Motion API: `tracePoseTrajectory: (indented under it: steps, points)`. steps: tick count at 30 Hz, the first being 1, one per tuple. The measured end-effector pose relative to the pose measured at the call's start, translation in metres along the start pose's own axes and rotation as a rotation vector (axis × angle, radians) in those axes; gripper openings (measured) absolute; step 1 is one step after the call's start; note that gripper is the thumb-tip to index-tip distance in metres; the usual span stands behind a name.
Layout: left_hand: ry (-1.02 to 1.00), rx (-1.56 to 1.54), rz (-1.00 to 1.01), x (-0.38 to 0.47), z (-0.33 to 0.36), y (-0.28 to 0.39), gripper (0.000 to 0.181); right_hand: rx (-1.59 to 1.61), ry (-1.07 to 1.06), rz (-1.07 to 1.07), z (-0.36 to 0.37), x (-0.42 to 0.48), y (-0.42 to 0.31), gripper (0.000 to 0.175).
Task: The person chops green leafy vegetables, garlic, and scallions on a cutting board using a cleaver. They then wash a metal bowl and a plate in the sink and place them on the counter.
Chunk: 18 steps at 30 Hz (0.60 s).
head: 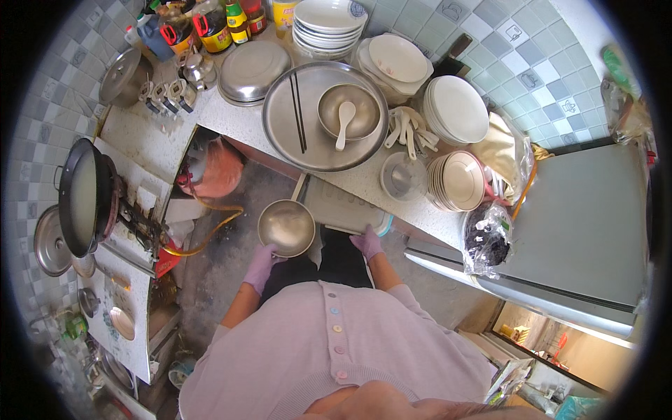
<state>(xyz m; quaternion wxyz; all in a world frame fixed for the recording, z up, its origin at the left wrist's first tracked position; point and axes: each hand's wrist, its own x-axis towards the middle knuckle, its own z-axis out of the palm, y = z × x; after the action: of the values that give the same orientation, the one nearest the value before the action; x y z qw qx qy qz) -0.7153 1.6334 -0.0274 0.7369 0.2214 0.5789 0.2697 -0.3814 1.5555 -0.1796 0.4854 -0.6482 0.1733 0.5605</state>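
My left hand (pixel 263 266), in a lilac glove, grips the near rim of a round metal bowl (pixel 286 227). The bowl is held above the floor, just in front of my dark trousers, and its inside faces up. My right hand (pixel 368 242), gloved the same way, rests at the near edge of a translucent plastic box or its lid (pixel 341 206) with a turquoise corner, partly tucked under the counter. Whether those fingers grip the edge or only touch it, I cannot tell. On the counter a large round metal tray (pixel 281 134) bears black chopsticks (pixel 298 113) and a metal bowl (pixel 362 100) holding a white spoon (pixel 344 123).
Stacked plates (pixel 459 110), small saucers (pixel 462 181) and white spoons (pixel 407 128) crowd the counter's right side. A black wok (pixel 79 197) sits on the stove at left, above a hose (pixel 220 226). A fridge (pixel 583 210) stands at right. Sauce bottles (pixel 212 26) line the back wall.
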Motion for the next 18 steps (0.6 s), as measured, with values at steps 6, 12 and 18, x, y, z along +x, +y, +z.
tracePoseTrajectory:
  steps: [6, 12, 18]
  points:
    - [0.023, -0.068, 0.019, 0.002, 0.001, 0.011, 0.040, 0.233, 0.005, -0.065, 0.007, 0.010, 0.005, 0.055]
    - [0.067, -0.127, 0.007, 0.008, 0.008, 0.014, 0.038, 0.158, 0.012, 0.085, 0.009, -0.012, -0.018, 0.055]
    - [0.001, -0.172, 0.049, 0.028, -0.002, 0.013, 0.053, -0.840, -0.111, -0.041, 0.001, -0.103, -0.076, 0.053]
